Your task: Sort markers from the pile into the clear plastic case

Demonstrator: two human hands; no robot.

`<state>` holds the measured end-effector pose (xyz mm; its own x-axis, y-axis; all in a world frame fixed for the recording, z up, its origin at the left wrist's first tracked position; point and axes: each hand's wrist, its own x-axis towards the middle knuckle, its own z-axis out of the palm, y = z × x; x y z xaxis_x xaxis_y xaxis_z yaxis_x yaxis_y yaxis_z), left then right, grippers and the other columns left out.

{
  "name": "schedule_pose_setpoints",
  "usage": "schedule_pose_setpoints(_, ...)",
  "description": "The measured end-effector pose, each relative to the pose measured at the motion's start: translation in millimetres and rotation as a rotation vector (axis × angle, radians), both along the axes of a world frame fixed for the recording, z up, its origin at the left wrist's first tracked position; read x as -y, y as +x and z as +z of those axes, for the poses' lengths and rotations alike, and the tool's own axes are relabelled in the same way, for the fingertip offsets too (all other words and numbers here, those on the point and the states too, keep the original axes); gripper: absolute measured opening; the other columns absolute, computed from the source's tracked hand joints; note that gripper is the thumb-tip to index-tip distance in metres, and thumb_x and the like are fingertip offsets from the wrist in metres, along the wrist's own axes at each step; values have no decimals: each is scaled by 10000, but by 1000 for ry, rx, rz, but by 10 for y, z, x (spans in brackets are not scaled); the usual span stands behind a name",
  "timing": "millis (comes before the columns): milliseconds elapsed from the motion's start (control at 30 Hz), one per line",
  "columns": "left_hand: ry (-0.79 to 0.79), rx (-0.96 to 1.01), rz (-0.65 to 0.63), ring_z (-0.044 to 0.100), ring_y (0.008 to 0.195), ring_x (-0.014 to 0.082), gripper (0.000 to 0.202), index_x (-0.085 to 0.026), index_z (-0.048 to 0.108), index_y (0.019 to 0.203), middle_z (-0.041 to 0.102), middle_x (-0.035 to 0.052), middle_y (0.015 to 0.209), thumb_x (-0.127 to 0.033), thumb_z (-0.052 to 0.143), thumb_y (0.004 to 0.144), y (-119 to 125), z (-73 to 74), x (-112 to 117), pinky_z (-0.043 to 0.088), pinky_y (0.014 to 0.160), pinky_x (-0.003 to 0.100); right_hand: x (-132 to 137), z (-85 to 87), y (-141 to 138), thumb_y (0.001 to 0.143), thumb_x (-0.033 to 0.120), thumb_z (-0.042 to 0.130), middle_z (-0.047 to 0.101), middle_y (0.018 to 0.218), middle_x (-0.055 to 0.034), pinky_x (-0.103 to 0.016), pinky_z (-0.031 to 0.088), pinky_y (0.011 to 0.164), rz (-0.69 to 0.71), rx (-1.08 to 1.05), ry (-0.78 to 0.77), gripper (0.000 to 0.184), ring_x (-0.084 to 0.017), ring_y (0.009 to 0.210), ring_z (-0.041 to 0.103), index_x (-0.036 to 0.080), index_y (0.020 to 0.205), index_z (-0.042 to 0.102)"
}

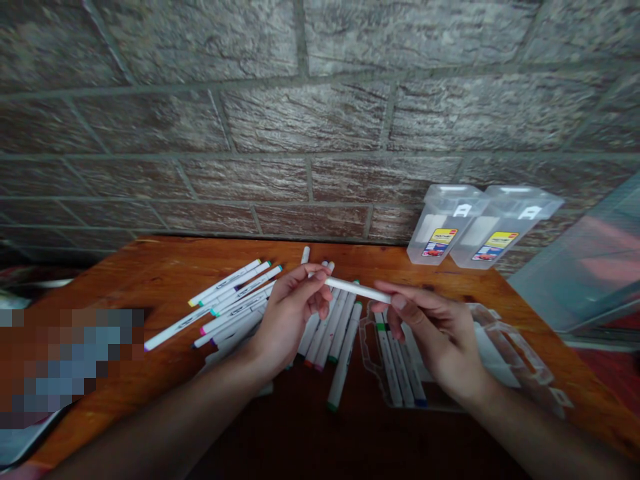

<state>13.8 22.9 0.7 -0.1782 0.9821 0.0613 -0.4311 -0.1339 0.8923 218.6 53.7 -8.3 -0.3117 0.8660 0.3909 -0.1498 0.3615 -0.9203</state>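
Observation:
Both hands hold one white marker point(356, 291) level above the wooden table point(125, 280). My left hand point(290, 313) pinches its left end between thumb and fingertips. My right hand point(440, 333) pinches its right end. Under and left of my left hand lie several white markers point(235, 293) with coloured caps, loose on the table. Below my right hand an open clear plastic case point(520, 360) lies flat with a few markers point(395, 363) in it.
Two clear plastic marker boxes point(443, 223) point(505, 227) with yellow labels lean on the brick wall point(310, 120) at the back right. A pale translucent panel point(585, 267) stands at the right. A blurred-out patch point(65, 360) covers the table's left side.

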Motion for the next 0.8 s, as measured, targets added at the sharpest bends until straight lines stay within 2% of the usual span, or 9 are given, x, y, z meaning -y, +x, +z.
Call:
schedule_pose_setpoints(233, -11, 25, 1, 529, 538, 76, 149, -124, 701, 892, 625, -10, 663, -263, 739, 855, -5, 10, 1, 425, 511, 184, -34, 9, -31, 963, 306, 676, 783, 813, -55, -252, 444, 498, 35, -116, -106, 185, -110, 527, 560, 225, 1061, 811)
schedule_pose_setpoints(400, -12, 50, 6, 533, 529, 89, 173, -116, 716, 905, 636, -1, 652, -278, 735, 846, -8, 28, 3, 425, 509, 204, -32, 31, -34, 945, 298, 676, 739, 725, -40, -249, 443, 480, 56, -158, -180, 180, -122, 519, 560, 198, 1026, 801)
schedule_pose_setpoints(567, -2, 59, 7, 550, 534, 109, 199, -107, 740, 929, 652, 18, 656, -289, 696, 862, -1, 46, 17, 436, 526, 231, -43, 53, -41, 940, 277, 650, 772, 805, -69, -253, 435, 455, 66, -220, -249, 176, -134, 523, 568, 189, 1007, 787)
schedule_pose_setpoints(800, 10, 68, -29, 550, 539, 121, 233, -101, 764, 951, 653, 32, 662, -299, 680, 862, -13, 38, 17, 432, 532, 244, -85, 73, -42, 914, 286, 650, 764, 775, -71, -255, 419, 426, 45, -251, -347, 150, -140, 492, 539, 187, 979, 743)
